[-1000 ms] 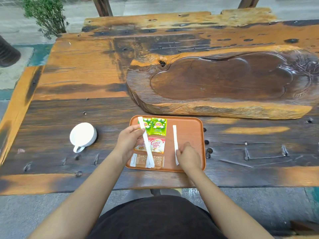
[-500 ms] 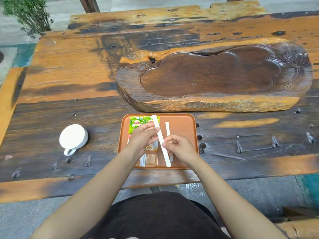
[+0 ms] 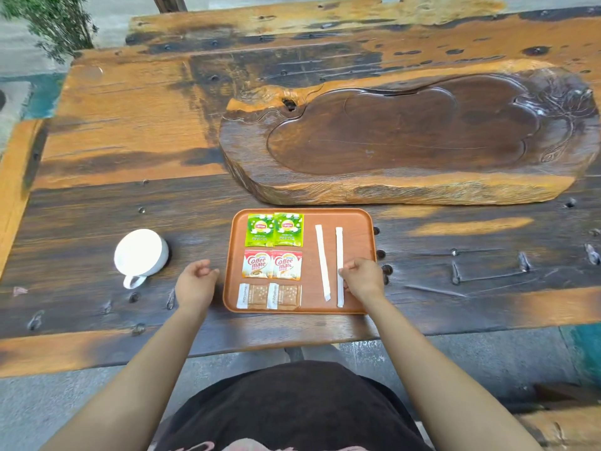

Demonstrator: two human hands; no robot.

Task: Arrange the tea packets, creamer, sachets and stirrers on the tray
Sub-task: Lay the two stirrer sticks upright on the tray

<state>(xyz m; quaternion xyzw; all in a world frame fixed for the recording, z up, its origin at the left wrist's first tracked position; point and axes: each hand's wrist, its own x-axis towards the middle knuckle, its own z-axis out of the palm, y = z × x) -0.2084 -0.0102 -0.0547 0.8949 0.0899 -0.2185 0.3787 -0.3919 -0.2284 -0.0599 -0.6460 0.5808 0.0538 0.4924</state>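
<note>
An orange-brown tray [image 3: 356, 219] lies near the table's front edge. On its left half sit two green tea packets [image 3: 274, 230] at the back, two red-and-white creamer packets [image 3: 272, 264] in the middle and two brown sachets [image 3: 268, 296] at the front. Two white wrapped stirrers [image 3: 322, 262] lie side by side on the right half. My right hand [image 3: 362, 278] rests at the tray's right edge, its fingertips touching the right stirrer [image 3: 339, 252]. My left hand [image 3: 196, 283] hovers just left of the tray, fingers loosely curled, holding nothing.
A white cup [image 3: 140, 253] lies on its side left of the tray. A large carved wooden tea board [image 3: 406, 141] sits behind the tray. Metal studs and staples dot the table to the right. A plant [image 3: 55, 24] stands at the far left corner.
The stirrer that my hands held over the packets now lies on the tray's right half beside the other one. My left hand has drawn back off the tray to its left.
</note>
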